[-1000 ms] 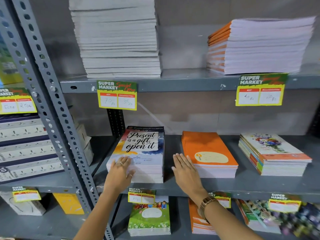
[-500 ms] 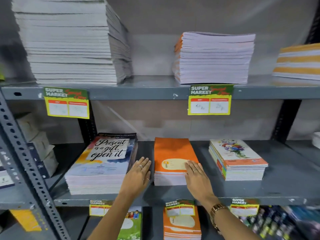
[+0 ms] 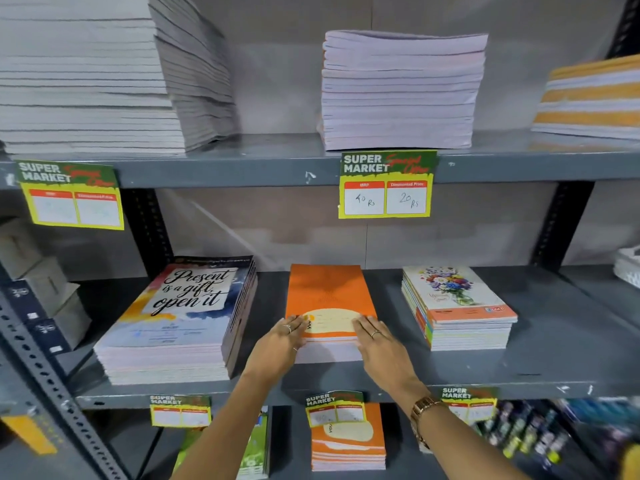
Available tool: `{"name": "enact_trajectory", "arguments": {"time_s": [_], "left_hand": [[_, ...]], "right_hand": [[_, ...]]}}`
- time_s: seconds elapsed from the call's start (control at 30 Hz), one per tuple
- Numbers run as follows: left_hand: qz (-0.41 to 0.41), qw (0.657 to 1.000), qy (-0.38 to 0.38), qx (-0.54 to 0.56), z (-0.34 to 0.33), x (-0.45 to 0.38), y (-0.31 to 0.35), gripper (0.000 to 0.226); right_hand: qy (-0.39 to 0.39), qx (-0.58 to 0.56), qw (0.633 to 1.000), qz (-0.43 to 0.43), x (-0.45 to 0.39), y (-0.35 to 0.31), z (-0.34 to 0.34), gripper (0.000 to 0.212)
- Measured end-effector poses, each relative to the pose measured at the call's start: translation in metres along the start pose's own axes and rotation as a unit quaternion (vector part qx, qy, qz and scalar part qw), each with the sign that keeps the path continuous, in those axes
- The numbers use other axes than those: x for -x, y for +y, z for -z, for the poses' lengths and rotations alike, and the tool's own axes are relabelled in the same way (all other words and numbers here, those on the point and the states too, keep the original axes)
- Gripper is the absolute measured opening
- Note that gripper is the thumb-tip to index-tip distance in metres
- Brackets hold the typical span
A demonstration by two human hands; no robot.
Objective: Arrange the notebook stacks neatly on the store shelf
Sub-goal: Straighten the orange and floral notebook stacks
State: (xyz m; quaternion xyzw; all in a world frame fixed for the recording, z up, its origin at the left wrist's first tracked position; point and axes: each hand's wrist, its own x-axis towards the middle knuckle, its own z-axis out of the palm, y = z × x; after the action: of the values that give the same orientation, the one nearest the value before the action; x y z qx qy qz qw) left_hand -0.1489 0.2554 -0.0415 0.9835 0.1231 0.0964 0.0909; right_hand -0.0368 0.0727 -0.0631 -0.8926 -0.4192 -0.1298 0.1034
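On the middle shelf (image 3: 540, 365) an orange notebook stack (image 3: 329, 292) stands in the centre. My left hand (image 3: 277, 348) clasps its front left corner, fingers lying on the top cover. My right hand (image 3: 381, 351), a watch on its wrist, clasps the front right corner the same way. To the left lies a taller "Present is a gift, open it" stack (image 3: 180, 317), turned slightly askew. To the right sits a floral-cover stack (image 3: 453, 303) with uneven edges.
The upper shelf carries a tall grey stack (image 3: 104, 81), a lilac stack (image 3: 398, 95) and an orange-striped stack (image 3: 588, 98). Price tags (image 3: 386, 185) hang from the shelf edges. A perforated upright (image 3: 45, 372) runs at the left. More notebooks (image 3: 346, 441) lie below.
My left hand left the "Present" stack and went to the orange stack's left side. My right hand slid onto its front right corner. The view swung right.
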Motion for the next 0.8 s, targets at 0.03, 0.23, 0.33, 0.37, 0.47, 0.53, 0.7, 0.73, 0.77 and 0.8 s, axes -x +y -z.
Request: {"name": "enact_trajectory", "arguments": {"time_s": [0.03,0.23,0.33,0.37,0.47,0.53,0.7,0.73,0.77,0.8], "left_hand": [[0.004,1.0,0.0,-0.001,-0.001,0.0,0.0,0.047],[0.014,1.0,0.002,-0.023,-0.006,0.003,0.0,0.049],[0.018,1.0,0.016,0.0,-0.01,0.003,-0.001,0.049],[0.022,0.999,0.022,0.012,-0.011,0.003,-0.001,0.05],[0.031,0.997,0.043,0.051,-0.013,0.004,0.001,0.051],[0.039,0.994,0.055,0.084,-0.012,0.005,0.003,0.05],[0.056,0.988,0.064,0.127,-0.013,0.008,0.006,0.046],[0.058,0.988,0.066,0.127,-0.012,0.008,0.008,0.045],[0.057,0.989,0.066,0.12,-0.011,0.008,0.009,0.045],[0.052,0.991,0.067,0.103,-0.009,0.007,0.01,0.045]], "right_hand": [[-0.01,0.001,1.0,-0.005,0.0,0.0,0.002,0.053],[-0.025,-0.028,0.999,-0.017,0.0,-0.003,0.005,0.048],[-0.04,-0.018,0.999,-0.013,-0.002,-0.002,0.009,0.048],[-0.041,-0.022,0.999,-0.016,-0.002,-0.002,0.009,0.048],[-0.049,-0.016,0.998,-0.022,-0.003,-0.004,0.012,0.048],[-0.054,-0.01,0.998,-0.027,-0.002,-0.005,0.014,0.048],[-0.073,-0.015,0.997,-0.036,-0.002,-0.006,0.015,0.048],[-0.073,-0.015,0.997,-0.033,-0.002,-0.005,0.015,0.048],[-0.072,-0.017,0.997,-0.026,-0.001,-0.003,0.015,0.048],[-0.065,-0.02,0.997,-0.018,0.0,-0.002,0.018,0.057]]}}
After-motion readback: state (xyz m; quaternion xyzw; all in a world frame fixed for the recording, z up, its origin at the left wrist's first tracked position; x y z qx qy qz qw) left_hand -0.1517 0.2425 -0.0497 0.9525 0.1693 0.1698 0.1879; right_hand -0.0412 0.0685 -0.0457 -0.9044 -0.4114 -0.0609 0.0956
